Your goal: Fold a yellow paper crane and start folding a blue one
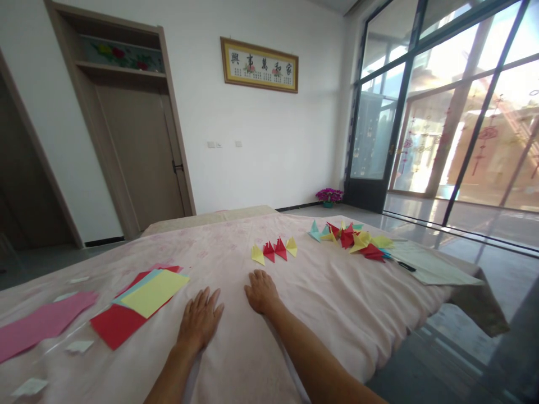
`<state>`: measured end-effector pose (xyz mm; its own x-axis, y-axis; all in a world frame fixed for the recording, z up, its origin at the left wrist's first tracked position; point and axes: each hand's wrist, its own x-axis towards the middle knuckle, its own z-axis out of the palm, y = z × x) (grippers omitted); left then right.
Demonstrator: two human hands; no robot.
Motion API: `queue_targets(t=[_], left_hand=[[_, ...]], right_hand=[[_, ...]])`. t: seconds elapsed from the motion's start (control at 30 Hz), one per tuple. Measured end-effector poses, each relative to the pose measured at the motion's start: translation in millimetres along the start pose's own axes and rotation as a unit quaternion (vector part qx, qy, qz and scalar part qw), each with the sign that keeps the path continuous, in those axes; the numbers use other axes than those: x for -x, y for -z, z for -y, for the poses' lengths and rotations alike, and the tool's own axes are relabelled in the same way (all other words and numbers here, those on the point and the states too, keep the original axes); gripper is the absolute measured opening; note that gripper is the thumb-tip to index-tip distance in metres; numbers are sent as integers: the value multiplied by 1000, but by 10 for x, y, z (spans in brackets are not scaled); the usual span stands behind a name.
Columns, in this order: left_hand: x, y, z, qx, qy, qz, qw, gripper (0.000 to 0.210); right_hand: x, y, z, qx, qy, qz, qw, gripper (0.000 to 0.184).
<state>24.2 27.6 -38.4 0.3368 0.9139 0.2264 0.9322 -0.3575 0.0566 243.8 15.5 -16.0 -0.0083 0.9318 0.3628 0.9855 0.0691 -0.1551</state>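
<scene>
My left hand (pixel 201 317) lies palm down on the pink cloth, fingers stretched out, holding nothing. To its left is a stack of coloured paper, with a yellow sheet (pixel 158 293) on top, a light blue one beneath and a red sheet (pixel 120 325) sticking out below. My right hand (pixel 261 292) rests on the cloth with its fingers slightly bent and nothing visible in them. Just beyond it stands a short row of pointed origami pieces, with a red origami piece (pixel 281 248) and a yellow origami piece (pixel 257 255) among them.
A pile of red, yellow and blue origami (pixel 347 237) lies at the back right, beside a pale sheet (pixel 438 264) and a black pen (pixel 406 266). Pink paper (pixel 46 320) and small white scraps (pixel 79 346) lie at left. The table's right edge (pixel 404 342) is draped with cloth.
</scene>
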Motion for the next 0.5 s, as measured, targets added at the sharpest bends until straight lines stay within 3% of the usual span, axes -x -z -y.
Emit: queue_targets(t=[0.5], left_hand=[[10, 100, -34, 14, 9, 13, 1000, 54]], right_hand=[[-45, -35, -41, -38, -1, 24, 999, 32]])
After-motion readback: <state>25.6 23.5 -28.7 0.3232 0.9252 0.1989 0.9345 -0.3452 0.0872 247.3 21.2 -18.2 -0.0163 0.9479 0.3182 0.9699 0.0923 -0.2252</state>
